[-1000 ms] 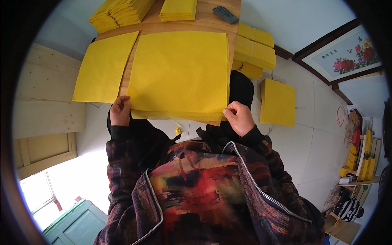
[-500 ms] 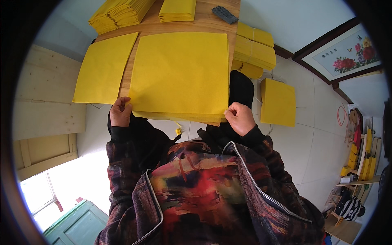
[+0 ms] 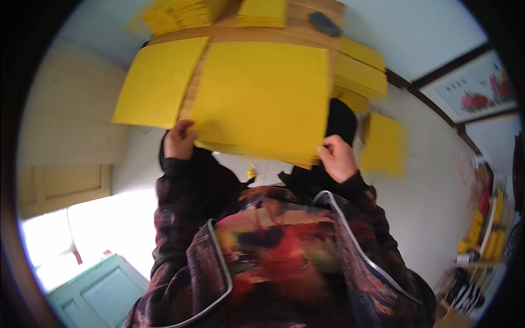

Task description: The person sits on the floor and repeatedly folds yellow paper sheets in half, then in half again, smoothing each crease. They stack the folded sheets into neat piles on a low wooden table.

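A large yellow sheet of paper lies in front of me on the wooden table, on top of at least one more yellow layer whose near edge shows below it. My left hand pinches its near left corner. At the near right corner, the thumb and fingers of my right hand are closed on the edge. To the left lies another large yellow sheet or stack, apart from the one I hold.
Folded yellow paper piles and a smaller stack sit at the table's far side, near a dark grey block-like object. Bundled yellow stacks and another yellow stack stand right of the table. A framed flower picture is farther right.
My view has shifted, so the whole scene sits farther right in the picture, with some blur. Both hands keep their hold on the sheet's near corners.
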The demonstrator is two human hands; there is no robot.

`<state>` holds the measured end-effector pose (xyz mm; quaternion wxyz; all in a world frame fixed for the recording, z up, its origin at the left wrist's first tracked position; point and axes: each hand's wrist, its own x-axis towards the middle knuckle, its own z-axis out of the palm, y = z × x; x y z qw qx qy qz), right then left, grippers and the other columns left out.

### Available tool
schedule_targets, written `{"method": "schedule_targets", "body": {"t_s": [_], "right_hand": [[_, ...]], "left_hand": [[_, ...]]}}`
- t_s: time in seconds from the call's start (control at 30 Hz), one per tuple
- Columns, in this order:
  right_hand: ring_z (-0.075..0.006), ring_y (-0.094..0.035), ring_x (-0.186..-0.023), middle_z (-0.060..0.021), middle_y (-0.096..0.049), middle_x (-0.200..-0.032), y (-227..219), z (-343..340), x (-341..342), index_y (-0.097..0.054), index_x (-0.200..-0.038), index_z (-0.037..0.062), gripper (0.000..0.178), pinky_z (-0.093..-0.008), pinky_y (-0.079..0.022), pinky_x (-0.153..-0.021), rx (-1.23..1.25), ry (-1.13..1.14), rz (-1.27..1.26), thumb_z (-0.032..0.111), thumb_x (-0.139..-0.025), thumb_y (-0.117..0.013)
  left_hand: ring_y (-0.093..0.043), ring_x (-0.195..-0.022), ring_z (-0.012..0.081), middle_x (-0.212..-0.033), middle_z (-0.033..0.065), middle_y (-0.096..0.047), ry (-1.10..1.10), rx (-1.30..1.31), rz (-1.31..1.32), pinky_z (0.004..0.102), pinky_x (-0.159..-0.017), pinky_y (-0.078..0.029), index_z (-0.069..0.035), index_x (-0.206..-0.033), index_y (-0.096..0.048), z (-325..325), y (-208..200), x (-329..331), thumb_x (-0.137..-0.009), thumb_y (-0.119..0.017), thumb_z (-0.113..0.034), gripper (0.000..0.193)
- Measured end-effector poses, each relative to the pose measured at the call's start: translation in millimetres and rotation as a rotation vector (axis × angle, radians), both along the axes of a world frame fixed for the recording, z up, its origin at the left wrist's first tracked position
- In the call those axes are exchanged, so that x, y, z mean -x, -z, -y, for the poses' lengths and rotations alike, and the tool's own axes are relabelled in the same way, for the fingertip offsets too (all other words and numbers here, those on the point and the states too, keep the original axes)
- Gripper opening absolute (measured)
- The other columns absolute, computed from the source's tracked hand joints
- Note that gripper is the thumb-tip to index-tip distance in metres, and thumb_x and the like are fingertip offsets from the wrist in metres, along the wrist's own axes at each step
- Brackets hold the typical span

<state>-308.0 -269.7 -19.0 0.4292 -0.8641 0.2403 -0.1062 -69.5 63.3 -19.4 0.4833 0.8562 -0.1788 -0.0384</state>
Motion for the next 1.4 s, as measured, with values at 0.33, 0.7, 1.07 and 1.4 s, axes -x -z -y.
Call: {"method": "schedule_targets", "body": {"t_s": [0.33,0.7,1.07,1.4], "right_hand": [[-0.0084,-0.044,-0.040,-0.0026,-0.051,-0.055,-17.6,-0.1,-9.9,-0.049,-0.072,0.0013,0.021,-0.0254,-0.033,-0.038,-0.346,0.007,-0.098,0.012,-0.087,-0.060],[-0.0072,-0.047,-0.056,-0.0020,-0.052,-0.060,-5.9,7.7,-7.5,-0.053,-0.071,-0.0002,0.019,-0.0261,-0.040,-0.052,-0.399,0.009,-0.074,0.012,-0.083,-0.061],[-0.0074,-0.048,-0.059,-0.0027,-0.055,-0.064,-17.7,1.7,-10.6,-0.054,-0.073,-0.0003,0.021,-0.0256,-0.041,-0.053,-0.264,-0.088,-0.029,0.015,-0.084,-0.065],[-0.0098,-0.049,-0.055,-0.0052,-0.054,-0.061,-28.5,-3.0,-16.2,-0.053,-0.072,0.0002,0.024,-0.0266,-0.042,-0.052,-0.220,-0.043,0.031,0.018,-0.082,-0.066]], "left_hand": [[-0.045,-0.065,0.0060,-0.071,-0.0034,-0.049,-0.103,0.184,-0.149,0.0207,-0.060,-0.038,-0.001,-0.096,-0.061,10.1,-5.6,16.2,-0.075,-0.061,-0.001,0.021],[-0.049,-0.061,0.0088,-0.067,0.0020,-0.052,-0.115,0.092,-0.050,0.0255,-0.056,-0.040,-0.002,-0.107,-0.056,-3.5,3.1,24.0,-0.077,-0.062,-0.006,0.030],[-0.050,-0.067,0.0073,-0.083,0.0034,-0.061,-0.050,0.188,0.077,0.0220,-0.062,-0.040,-0.001,-0.112,-0.054,3.8,8.7,29.3,-0.079,-0.061,-0.001,0.034],[-0.049,-0.067,0.0072,-0.082,0.0015,-0.059,-0.084,0.081,-0.128,0.0205,-0.061,-0.039,0.000,-0.108,-0.056,4.3,2.6,19.8,-0.077,-0.059,-0.001,0.031]]}}
